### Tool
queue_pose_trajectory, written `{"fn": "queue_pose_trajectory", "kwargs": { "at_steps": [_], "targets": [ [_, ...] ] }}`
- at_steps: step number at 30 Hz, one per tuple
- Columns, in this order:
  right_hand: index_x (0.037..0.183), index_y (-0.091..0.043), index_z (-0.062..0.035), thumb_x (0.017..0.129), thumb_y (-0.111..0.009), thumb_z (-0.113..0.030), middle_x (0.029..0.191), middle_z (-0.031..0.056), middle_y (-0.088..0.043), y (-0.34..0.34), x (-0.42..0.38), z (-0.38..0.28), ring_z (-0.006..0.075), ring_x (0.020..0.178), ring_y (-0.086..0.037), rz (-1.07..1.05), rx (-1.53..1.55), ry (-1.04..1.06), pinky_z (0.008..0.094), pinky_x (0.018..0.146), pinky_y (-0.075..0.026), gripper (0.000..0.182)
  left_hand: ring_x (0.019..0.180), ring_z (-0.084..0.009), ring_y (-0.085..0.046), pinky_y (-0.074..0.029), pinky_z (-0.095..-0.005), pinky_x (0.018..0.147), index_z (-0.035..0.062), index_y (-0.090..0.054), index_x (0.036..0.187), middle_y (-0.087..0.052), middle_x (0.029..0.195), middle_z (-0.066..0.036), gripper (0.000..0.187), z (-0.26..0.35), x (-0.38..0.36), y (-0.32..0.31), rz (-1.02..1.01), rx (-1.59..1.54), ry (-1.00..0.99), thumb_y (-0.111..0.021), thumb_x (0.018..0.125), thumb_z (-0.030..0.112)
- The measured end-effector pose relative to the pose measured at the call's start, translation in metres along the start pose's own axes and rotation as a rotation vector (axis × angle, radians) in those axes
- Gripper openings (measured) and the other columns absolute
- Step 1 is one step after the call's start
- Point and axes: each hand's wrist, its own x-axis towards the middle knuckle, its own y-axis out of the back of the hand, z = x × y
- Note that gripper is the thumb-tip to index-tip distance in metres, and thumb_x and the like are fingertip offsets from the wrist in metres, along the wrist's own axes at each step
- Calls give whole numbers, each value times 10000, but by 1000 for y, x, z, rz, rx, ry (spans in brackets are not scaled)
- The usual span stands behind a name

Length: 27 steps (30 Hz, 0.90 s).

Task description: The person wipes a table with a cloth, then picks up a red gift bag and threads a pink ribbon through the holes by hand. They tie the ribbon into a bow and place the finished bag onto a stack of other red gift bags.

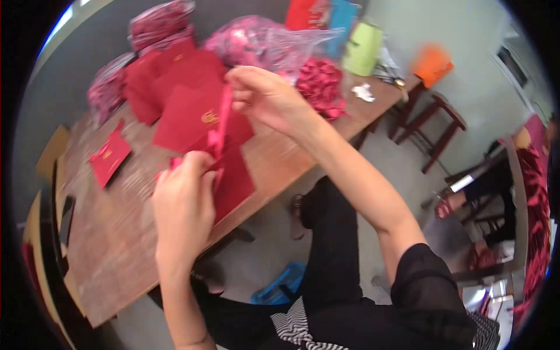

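Observation:
A pink ribbon (223,119) stretches upright between my two hands, with a loop or knot low along it. My right hand (262,99) is raised over the table, its fingers pinched on the ribbon's upper end. Lower and to the left, my left hand (185,189) is closed on the ribbon near the knot; its fingertips are partly hidden. Beneath and behind both hands lie overlapping flat dark red pieces (184,119) with a gold mark, like envelopes or paper bags. A smaller red piece with a ribbon bow (111,157) lies on the left.
The wooden table (116,245) carries plastic-wrapped pink bundles (245,38), a heap of pink ribbons (321,84) and a lime-green bag (363,49). A wooden stool (434,128) stands to the right. Another person's feet (452,204) show at far right. A blue item (280,283) lies on the floor.

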Motion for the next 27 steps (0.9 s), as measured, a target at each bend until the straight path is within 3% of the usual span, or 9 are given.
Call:
{"fn": "queue_pose_trajectory", "kwargs": {
  "at_steps": [1, 3, 6, 7, 10, 15, 19, 23, 27],
  "targets": [
    [1108, -576, -7, 945, -541, -228, 823, -10, -571, 6, -4, 4, 51, 657, -441, 25, -23, -38, 230, 620, -409, 277, 736, -327, -580, -414, -400, 672, 34, -532, 912, -614, 776, -144, 62, 0, 1, -1, 5, 5, -7, -542, 853, 50],
    [988, -614, -57, 936, -561, -283, 819, -27, -589, -5, -20, 0, 68, 682, -514, 5, -30, -167, 237, 639, -460, 237, 732, -322, -580, -411, -398, 667, 31, -534, 909, -612, 769, -144, 56, 0, 2, 2, 9, 12, -11, -536, 856, 48],
    [1236, -538, -23, 944, -537, -325, 979, -13, -618, 2, -34, 16, 52, 837, -534, -155, -324, -259, 224, 705, -430, 420, 739, -320, -578, -400, -397, 662, 27, -554, 907, -609, 767, -150, 59, 0, 2, 3, -30, 34, 32, -527, 867, 61],
    [1245, -540, -42, 908, -599, -242, 1069, 10, -621, -18, -43, 10, 74, 958, -552, -98, -560, -238, 236, 793, -443, 396, 739, -320, -578, -400, -397, 662, 27, -554, 907, -609, 767, -150, 59, -1, 0, 4, -34, 36, 33, -527, 867, 61],
    [1172, -587, -52, 844, -654, -137, 1089, 25, -623, -29, -43, 7, 115, 1052, -552, -190, -505, -122, 291, 933, -431, 346, 751, -321, -578, -402, -403, 687, 25, -560, 906, -614, 783, -156, 114, -1, 2, 9, -72, 6, 48, -565, 866, 131],
    [902, -651, -31, 845, -659, -74, 915, 33, -652, -31, -41, 12, 90, 894, -596, -185, -700, 99, 248, 838, -471, 72, 733, -294, -584, -416, -384, 693, 41, -571, 892, -612, 753, -123, 249, 4, -1, 8, -43, 106, -24, -690, 783, 231],
    [849, -624, -27, 864, -661, -154, 809, 11, -626, -38, -43, 14, 67, 819, -588, 67, -620, 27, 224, 757, -471, 133, 669, -255, -558, -392, -370, 641, 58, -554, 809, -575, 674, -94, 132, 9, -3, -2, -19, 159, -50, -659, 786, 135],
    [863, -607, -35, 901, -623, -203, 835, -1, -613, -39, -44, 5, 49, 781, -559, 42, -624, -13, 218, 720, -445, 173, 654, -240, -544, -378, -362, 622, 69, -550, 781, -558, 648, -71, 117, 8, -2, -4, 19, 140, -77, -654, 783, 123],
    [857, -600, -36, 943, -500, -452, 807, -7, -575, -21, -58, 0, 80, 764, -522, 62, -902, -181, 253, 703, -428, 437, 643, -233, -536, -375, -353, 615, 74, -549, 777, -552, 641, -58, 119, 7, -4, -7, 22, 147, -102, -655, 778, 128]
  ]
}}
